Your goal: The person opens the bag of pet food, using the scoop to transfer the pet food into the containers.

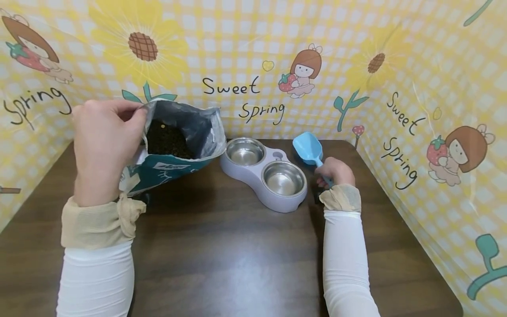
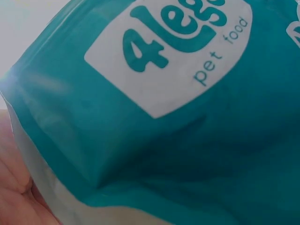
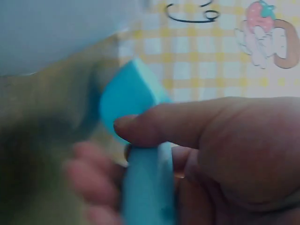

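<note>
My left hand (image 1: pixel 108 145) pinches the upper left edge of an open teal pet food bag (image 1: pixel 166 171), tilting it toward me. Dark kibble (image 1: pixel 168 140) shows inside its silvery lining. In the left wrist view, the printed front of the bag (image 2: pixel 117 131) fills most of the picture. On the right, my right hand (image 1: pixel 336 171) grips the handle of a light blue scoop (image 1: pixel 308 147), whose bowl points away from me. The right wrist view shows the thumb lying across the handle (image 3: pixel 149 187), with the fingers curled beneath.
Between the hands stands a pale lilac double feeder (image 1: pixel 253 176) with two steel bowls, a far one (image 1: pixel 245 155) and a near one (image 1: pixel 284 182). A yellow checked cloth (image 1: pixel 237 39) with printed flowers and figures walls the back and sides of the brown wooden table (image 1: pixel 229 264).
</note>
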Demonstrator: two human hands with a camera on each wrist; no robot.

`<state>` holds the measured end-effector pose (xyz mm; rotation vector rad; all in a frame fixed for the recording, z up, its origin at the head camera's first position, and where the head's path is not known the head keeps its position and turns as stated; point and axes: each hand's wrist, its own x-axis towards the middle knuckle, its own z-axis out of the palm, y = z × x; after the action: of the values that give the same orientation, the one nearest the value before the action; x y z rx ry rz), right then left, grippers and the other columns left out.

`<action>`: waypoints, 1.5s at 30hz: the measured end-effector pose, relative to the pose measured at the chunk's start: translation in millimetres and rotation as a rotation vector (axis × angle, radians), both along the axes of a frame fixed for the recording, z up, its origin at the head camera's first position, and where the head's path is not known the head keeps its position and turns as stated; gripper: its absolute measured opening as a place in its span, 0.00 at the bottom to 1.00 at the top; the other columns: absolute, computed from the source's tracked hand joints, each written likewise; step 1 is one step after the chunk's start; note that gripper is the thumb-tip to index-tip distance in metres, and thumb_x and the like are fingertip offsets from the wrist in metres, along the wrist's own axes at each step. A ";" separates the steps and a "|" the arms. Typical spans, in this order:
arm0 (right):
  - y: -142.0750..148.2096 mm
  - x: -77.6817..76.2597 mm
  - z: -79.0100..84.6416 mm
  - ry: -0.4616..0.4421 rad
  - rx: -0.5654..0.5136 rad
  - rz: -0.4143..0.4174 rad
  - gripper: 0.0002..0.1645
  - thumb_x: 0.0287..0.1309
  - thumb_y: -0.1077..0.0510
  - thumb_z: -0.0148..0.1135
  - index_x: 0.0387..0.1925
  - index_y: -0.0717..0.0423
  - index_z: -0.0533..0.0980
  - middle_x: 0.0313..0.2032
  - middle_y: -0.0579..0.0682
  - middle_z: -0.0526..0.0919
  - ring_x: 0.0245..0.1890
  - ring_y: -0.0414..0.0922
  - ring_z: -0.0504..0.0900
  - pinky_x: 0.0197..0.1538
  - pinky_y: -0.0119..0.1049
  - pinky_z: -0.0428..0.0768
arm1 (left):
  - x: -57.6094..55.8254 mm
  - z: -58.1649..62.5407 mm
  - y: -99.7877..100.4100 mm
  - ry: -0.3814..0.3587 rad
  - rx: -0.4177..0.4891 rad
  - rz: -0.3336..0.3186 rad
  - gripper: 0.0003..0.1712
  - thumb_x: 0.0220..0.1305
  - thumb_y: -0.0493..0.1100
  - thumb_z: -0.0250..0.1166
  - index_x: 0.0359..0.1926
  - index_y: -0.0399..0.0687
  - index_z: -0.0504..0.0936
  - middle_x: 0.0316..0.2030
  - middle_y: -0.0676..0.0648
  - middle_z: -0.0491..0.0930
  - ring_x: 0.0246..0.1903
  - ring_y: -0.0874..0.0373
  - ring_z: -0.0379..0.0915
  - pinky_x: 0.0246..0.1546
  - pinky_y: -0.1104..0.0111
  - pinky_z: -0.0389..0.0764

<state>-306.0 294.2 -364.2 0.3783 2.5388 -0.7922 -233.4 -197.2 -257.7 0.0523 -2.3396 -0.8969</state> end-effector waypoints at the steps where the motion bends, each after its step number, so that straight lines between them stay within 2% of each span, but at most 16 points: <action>1: -0.2 0.8 2.8 0.035 -0.021 -0.009 0.16 0.76 0.58 0.55 0.42 0.69 0.81 0.22 0.46 0.86 0.24 0.39 0.85 0.34 0.31 0.83 | -0.4 0.3 -0.2 0.002 -0.003 -0.001 0.19 0.75 0.51 0.62 0.50 0.47 0.95 0.41 0.36 0.94 0.27 0.83 0.63 0.27 0.85 0.63; 4: -1.9 4.6 15.2 0.173 0.031 -0.002 0.16 0.77 0.57 0.55 0.41 0.68 0.80 0.20 0.45 0.82 0.22 0.39 0.81 0.32 0.33 0.80 | -1.1 1.0 -0.8 0.005 -0.006 -0.004 0.19 0.75 0.51 0.63 0.50 0.48 0.95 0.42 0.36 0.94 0.31 0.82 0.62 0.29 0.84 0.63; 8: -6.6 15.3 38.9 0.367 0.130 0.001 0.16 0.77 0.52 0.55 0.37 0.62 0.75 0.23 0.47 0.74 0.23 0.44 0.74 0.30 0.37 0.74 | -0.5 0.8 -1.6 0.001 -0.003 -0.008 0.19 0.75 0.51 0.63 0.50 0.47 0.95 0.42 0.36 0.94 0.28 0.86 0.60 0.30 0.85 0.64; 10: -9.7 22.5 51.3 0.446 0.135 0.002 0.17 0.77 0.51 0.55 0.34 0.59 0.71 0.25 0.48 0.71 0.25 0.46 0.71 0.31 0.39 0.72 | 0.3 0.5 -1.8 0.001 -0.006 -0.007 0.19 0.75 0.51 0.63 0.50 0.47 0.95 0.41 0.36 0.94 0.28 0.86 0.60 0.30 0.86 0.64; 13: -15.1 34.0 68.4 0.511 0.106 0.014 0.21 0.77 0.48 0.55 0.29 0.57 0.69 0.25 0.48 0.68 0.27 0.47 0.69 0.33 0.40 0.69 | 0.6 0.4 -1.3 -0.005 -0.007 -0.009 0.19 0.75 0.51 0.63 0.50 0.46 0.95 0.42 0.35 0.94 0.28 0.85 0.61 0.29 0.86 0.64; 16: -19.6 43.9 81.6 0.529 0.071 0.011 0.24 0.79 0.45 0.55 0.29 0.56 0.68 0.24 0.46 0.65 0.28 0.47 0.66 0.34 0.40 0.67 | 0.7 1.1 -0.2 -0.015 -0.006 -0.012 0.20 0.75 0.52 0.63 0.51 0.47 0.95 0.42 0.36 0.94 0.29 0.83 0.62 0.28 0.86 0.64; 20: -23.5 51.8 91.6 0.529 0.032 0.009 0.26 0.80 0.40 0.54 0.32 0.57 0.70 0.21 0.42 0.68 0.25 0.44 0.66 0.31 0.39 0.66 | 0.7 2.0 0.2 -0.024 -0.005 -0.017 0.20 0.75 0.53 0.63 0.51 0.47 0.95 0.42 0.36 0.94 0.27 0.83 0.63 0.26 0.87 0.64; 29: -31.4 57.8 95.5 0.522 -0.038 0.074 0.29 0.80 0.38 0.53 0.29 0.55 0.71 0.17 0.39 0.69 0.20 0.42 0.65 0.27 0.37 0.64 | 0.9 1.0 -0.6 -0.042 -0.018 -0.020 0.20 0.76 0.52 0.63 0.51 0.47 0.95 0.42 0.36 0.94 0.28 0.81 0.64 0.26 0.86 0.64; 31: -34.8 59.4 97.3 0.542 -0.057 0.077 0.28 0.80 0.39 0.54 0.28 0.54 0.71 0.16 0.39 0.69 0.20 0.42 0.65 0.26 0.37 0.64 | 0.2 1.1 -0.5 -0.041 -0.022 -0.018 0.20 0.76 0.52 0.63 0.51 0.47 0.95 0.42 0.36 0.94 0.29 0.75 0.70 0.26 0.86 0.64; 34: -41.2 62.8 102.2 0.577 -0.076 0.092 0.26 0.80 0.41 0.54 0.28 0.55 0.72 0.17 0.40 0.70 0.20 0.42 0.66 0.27 0.37 0.64 | -0.2 1.7 -0.1 -0.030 -0.030 -0.021 0.20 0.76 0.52 0.63 0.51 0.45 0.95 0.42 0.35 0.94 0.32 0.57 0.84 0.26 0.87 0.63; 37: -49.4 68.8 108.6 0.610 -0.073 0.116 0.24 0.79 0.43 0.54 0.32 0.56 0.75 0.19 0.41 0.74 0.23 0.44 0.67 0.29 0.38 0.65 | 0.3 2.3 0.9 -0.008 -0.041 -0.032 0.20 0.76 0.50 0.63 0.50 0.43 0.95 0.41 0.34 0.93 0.41 0.39 0.88 0.26 0.88 0.61; 41: -63.5 82.0 117.9 0.635 -0.076 0.156 0.20 0.77 0.46 0.54 0.35 0.55 0.78 0.23 0.42 0.78 0.25 0.44 0.69 0.32 0.39 0.67 | 1.3 2.8 2.8 -0.001 -0.048 -0.046 0.20 0.75 0.50 0.63 0.49 0.42 0.95 0.41 0.34 0.93 0.44 0.36 0.89 0.27 0.88 0.60; 45: -80.1 96.4 125.3 0.656 -0.114 0.240 0.16 0.76 0.50 0.54 0.36 0.55 0.79 0.25 0.43 0.78 0.23 0.42 0.68 0.32 0.37 0.67 | 2.5 2.4 3.9 -0.005 -0.058 -0.060 0.19 0.75 0.50 0.64 0.49 0.42 0.95 0.42 0.34 0.94 0.44 0.36 0.90 0.28 0.88 0.60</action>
<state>-209.6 214.0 -239.0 -0.2725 3.0241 -1.0924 -231.0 -193.3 -255.3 -0.0400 -2.3814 -0.8585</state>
